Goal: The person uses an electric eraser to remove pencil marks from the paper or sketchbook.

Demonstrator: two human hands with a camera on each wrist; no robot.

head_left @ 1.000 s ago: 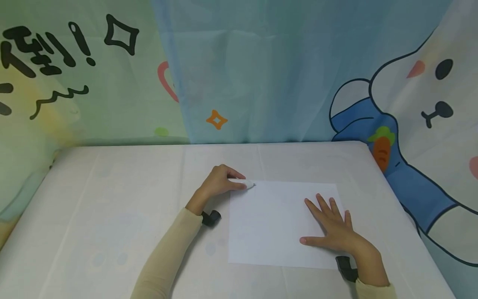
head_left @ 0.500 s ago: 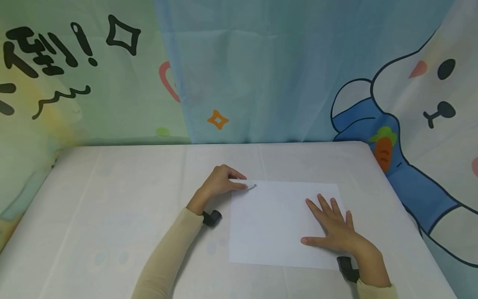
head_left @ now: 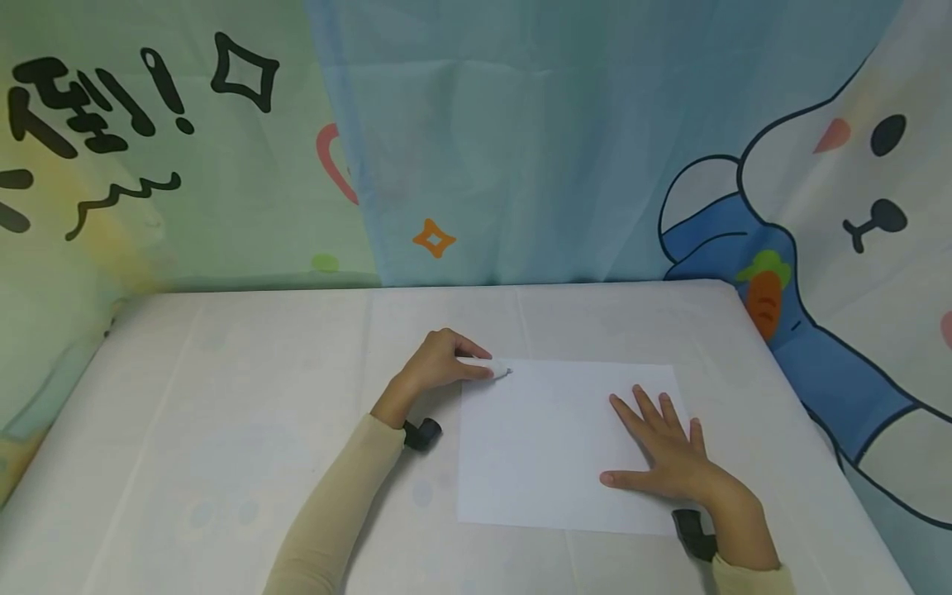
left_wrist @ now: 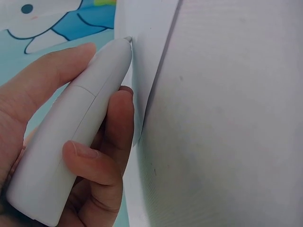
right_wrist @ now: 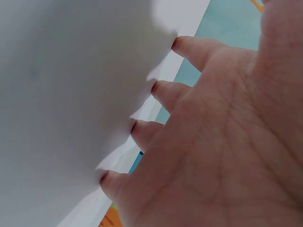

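In my left wrist view, the left hand [head_left: 435, 361] has its fingers wrapped round a white pen-shaped tool [left_wrist: 71, 124], which it grips firmly between digits on both sides of the barrel. The tool's long axis runs on a diagonal there, from its blunt end low on the left up to a small grey tip. From the head camera I see the tip pointing right and slightly towards me, with the axis lying nearly crosswise.

The front end juts out past the fingertips, over the upper left corner of the white paper [head_left: 550, 446]; the rest lies back in the hand. The head view hides most of that barrel behind the fingers, and I can't tell whether the tip touches the sheet. White on white, its outline is hard for me to make out.

The right hand [head_left: 673, 471] holds nothing; its fingers are spread, the tips resting on the paper's right part. My right wrist view cuts that hand off at the frame edge.

Farther out, I see the white-covered table [head_left: 223, 463] and a printed backdrop [head_left: 521, 165] with a rabbit [head_left: 825, 215] at the right.
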